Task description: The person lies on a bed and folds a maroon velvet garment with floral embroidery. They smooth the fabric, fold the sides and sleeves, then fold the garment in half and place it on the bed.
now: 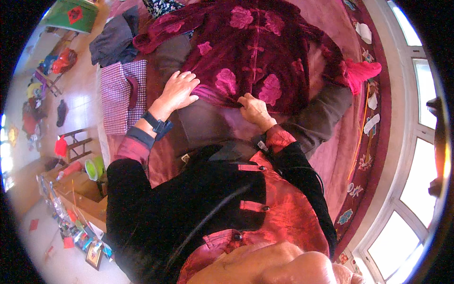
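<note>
A dark maroon velvet jacket [283, 52] with pink flower patterns lies spread out, its hem toward me. At the left end of the hem is my left hand [177, 92], thumb and fingers apart, fingertips by the velvet edge. My right hand [255, 111] pinches the hem close to the middle front fastening. The jacket's right sleeve ends in a bright pink cuff [360, 75]. Brown-grey trouser legs [317, 116] stretch out beneath and beside the jacket; their upper part is hidden by my black and red clothing.
The pink bedcover [338, 156] carries a folded checked cloth [116, 97] and dark grey garments [116, 40] on the left. Windows [418, 184] line the right side. Beyond the bed's left edge stand a wooden stool [75, 146], a green container [94, 168] and a cluttered box [82, 199].
</note>
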`<state>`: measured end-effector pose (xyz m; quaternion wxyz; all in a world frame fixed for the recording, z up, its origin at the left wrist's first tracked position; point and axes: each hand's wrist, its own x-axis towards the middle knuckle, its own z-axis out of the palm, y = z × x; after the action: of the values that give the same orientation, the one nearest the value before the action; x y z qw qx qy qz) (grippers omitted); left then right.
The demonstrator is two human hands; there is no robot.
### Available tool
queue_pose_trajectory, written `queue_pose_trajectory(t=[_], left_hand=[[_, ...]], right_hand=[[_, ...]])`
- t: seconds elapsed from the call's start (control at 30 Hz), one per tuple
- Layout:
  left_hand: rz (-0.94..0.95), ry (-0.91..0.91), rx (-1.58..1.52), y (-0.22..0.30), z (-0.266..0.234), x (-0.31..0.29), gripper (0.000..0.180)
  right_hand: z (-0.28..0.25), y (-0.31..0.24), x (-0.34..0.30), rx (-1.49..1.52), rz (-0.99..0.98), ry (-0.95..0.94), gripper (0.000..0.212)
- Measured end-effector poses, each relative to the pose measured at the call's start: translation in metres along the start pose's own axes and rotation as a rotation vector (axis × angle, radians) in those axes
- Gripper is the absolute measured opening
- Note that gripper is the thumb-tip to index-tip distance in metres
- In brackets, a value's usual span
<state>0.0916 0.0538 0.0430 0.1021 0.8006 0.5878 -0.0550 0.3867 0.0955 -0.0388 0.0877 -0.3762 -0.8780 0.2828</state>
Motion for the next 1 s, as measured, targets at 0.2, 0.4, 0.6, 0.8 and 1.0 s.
queue_pose_trajectory(t=[0.2, 0.4, 0.6, 0.8, 1.0], left_hand=[[0.047, 0.069, 0.087, 0.0, -0.001, 0.002, 0.036], [0.075, 0.154, 0.07, 0.014, -0.005, 0.003, 0.018], [-0.059, -0.037, -0.27, 0.013, -0.015, -0.004, 0.033], [-0.44, 0.208, -0.276, -0.024, -0.021, 0.041, 0.03], [-0.376, 0.137, 0.081, -0.018, 0.014, 0.075, 0.036]], right_hand=[[-0.012, 0.008, -0.01, 0.042, -0.032, 0.005, 0.03], [-0.015, 0.017, -0.014, -0.057, 0.071, -0.109, 0.029], [-0.003, 0.019, -0.015, -0.097, 0.129, -0.193, 0.029], [0.006, 0.022, -0.013, -0.098, 0.16, -0.199, 0.028], [0.012, 0.027, -0.01, -0.132, 0.153, -0.21, 0.031]])
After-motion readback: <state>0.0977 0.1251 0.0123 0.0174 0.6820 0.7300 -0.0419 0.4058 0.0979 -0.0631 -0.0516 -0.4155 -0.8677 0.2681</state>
